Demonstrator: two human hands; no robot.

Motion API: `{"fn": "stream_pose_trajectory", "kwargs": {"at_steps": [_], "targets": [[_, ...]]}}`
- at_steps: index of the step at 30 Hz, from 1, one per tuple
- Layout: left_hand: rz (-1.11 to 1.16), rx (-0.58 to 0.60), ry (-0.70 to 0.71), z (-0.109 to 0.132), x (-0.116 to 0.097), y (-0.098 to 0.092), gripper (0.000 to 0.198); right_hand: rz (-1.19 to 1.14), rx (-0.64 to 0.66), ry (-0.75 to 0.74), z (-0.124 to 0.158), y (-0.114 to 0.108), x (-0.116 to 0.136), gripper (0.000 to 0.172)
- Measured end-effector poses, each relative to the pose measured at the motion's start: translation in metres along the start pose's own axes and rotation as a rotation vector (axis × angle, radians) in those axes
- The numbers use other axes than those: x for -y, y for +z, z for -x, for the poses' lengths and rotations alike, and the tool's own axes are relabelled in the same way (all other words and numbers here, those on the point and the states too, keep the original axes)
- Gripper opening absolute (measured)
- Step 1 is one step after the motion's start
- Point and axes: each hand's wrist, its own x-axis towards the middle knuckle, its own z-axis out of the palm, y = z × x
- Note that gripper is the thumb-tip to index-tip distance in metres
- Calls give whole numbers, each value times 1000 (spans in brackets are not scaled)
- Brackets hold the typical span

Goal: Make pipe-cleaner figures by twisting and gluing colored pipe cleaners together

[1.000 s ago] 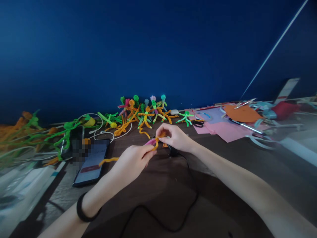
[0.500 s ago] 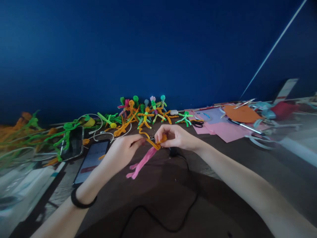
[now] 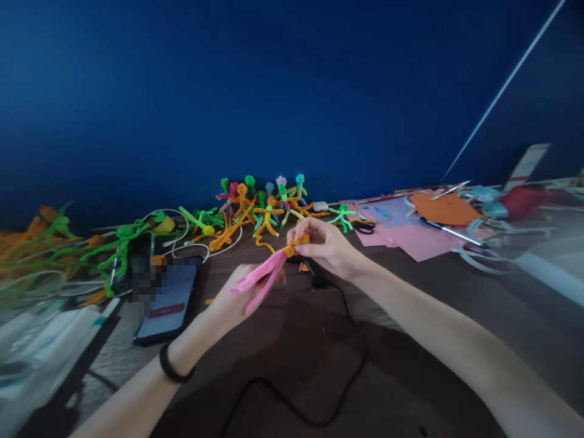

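My right hand (image 3: 329, 246) is closed in a pinch on the orange coiled top of a pipe-cleaner figure (image 3: 261, 277). Its pink pipe-cleaner legs slant down to the left, and orange pipe cleaner wraps round where they meet. A loose orange strand curls up behind the wrap. My left hand (image 3: 241, 298), with a black band on its wrist, is just under the pink legs. Those legs cover most of its fingers, so whether they grip anything is unclear. Below my right hand, a black corded tool (image 3: 316, 274) lies on the table.
Several finished pipe-cleaner figures (image 3: 269, 210) stand along the blue wall. A phone (image 3: 171, 304) and green pipe-cleaner pieces (image 3: 123, 243) lie to the left with white cables. To the right are pink paper sheets (image 3: 422, 240), scissors (image 3: 365, 229) and an orange sheet (image 3: 447, 208).
My left hand has moved down and to the right, off the orange strand and beneath the figure. The pink legs have swung up leftward. My right hand keeps its pinch, shifted slightly.
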Motion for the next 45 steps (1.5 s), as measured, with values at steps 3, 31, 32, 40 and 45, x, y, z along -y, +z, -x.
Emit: {"fn": "stream_pose_trajectory", "kwargs": {"at_steps": [3,31,32,40,45], "targets": [[-92,-19,-101,-3,-4,8,30,1,-78,10,-1,1,-2,22],[-494,-32,-55,5,-32,-10,28,706,74,-85,5,-8,-8,8],[-510,-49,-54,5,-31,-13,28,661,85,-74,4,-9,-7,8],[-475,-74,-85,-6,-15,-27,30,344,168,48,5,-10,1,13],[-271,27,-110,-14,0,-25,32,184,214,25,5,-6,2,16]]}}
